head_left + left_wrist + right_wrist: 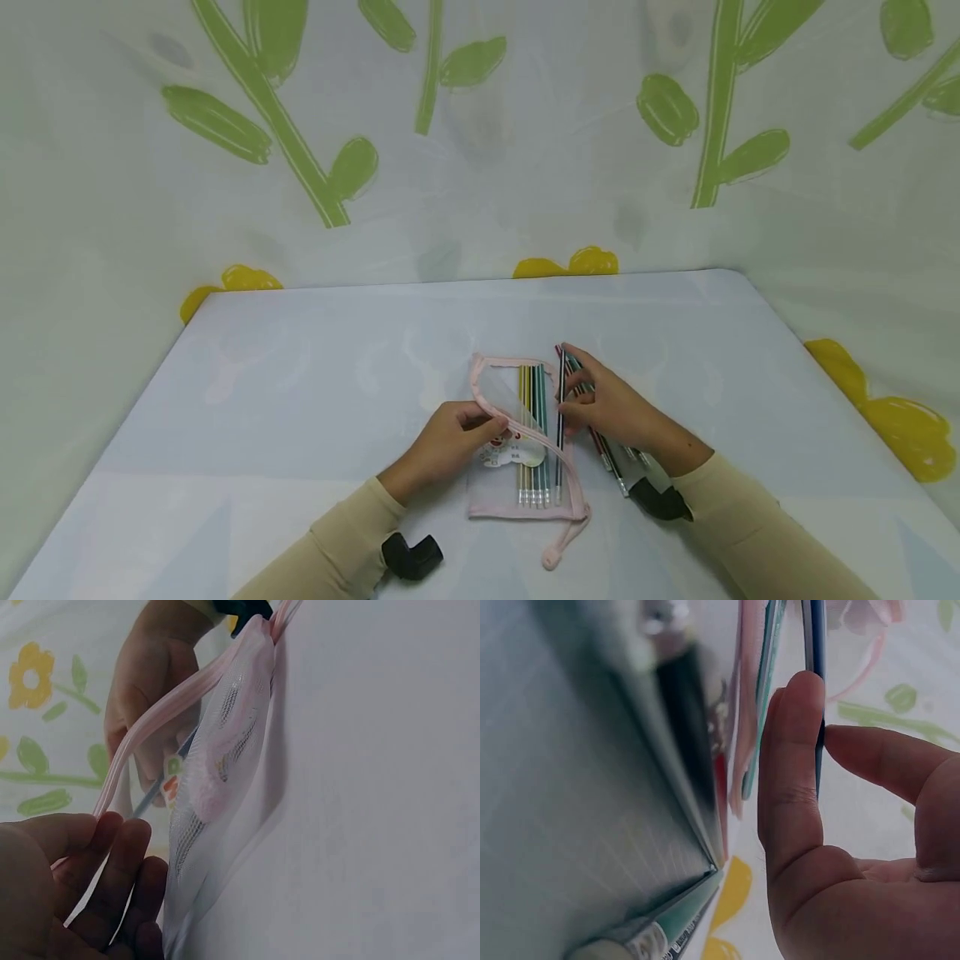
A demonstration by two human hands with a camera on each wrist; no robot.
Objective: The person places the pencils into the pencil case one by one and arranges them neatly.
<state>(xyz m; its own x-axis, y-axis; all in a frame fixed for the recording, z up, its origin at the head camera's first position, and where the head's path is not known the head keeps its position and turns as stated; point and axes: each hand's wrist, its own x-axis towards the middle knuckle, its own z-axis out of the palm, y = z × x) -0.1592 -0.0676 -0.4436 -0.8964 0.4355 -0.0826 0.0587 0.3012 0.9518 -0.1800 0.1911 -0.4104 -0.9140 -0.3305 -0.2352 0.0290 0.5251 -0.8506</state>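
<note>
A clear mesh pencil pouch (489,498) with pink edging lies flat on the table. My left hand (461,433) pinches its zipper edge between thumb and forefinger, lifting the opening, as the left wrist view also shows along the pink edge (161,705). Inside are several yellow, dark and teal pencils (534,475), side by side, beneath a printed label (517,450). Between thumb and fingers, my right hand (611,404) holds a dark pencil (561,392), its lower part within the pouch's outline. In the right wrist view that pencil (819,645) looks dark blue.
Under and beside the right hand lies a loose bunch of pencils (617,475), some with silver ends. A pink zipper pull (552,557) trails off the pouch's near right corner. The pale table (300,383) meets a leaf-patterned backdrop (525,192) at its far edge.
</note>
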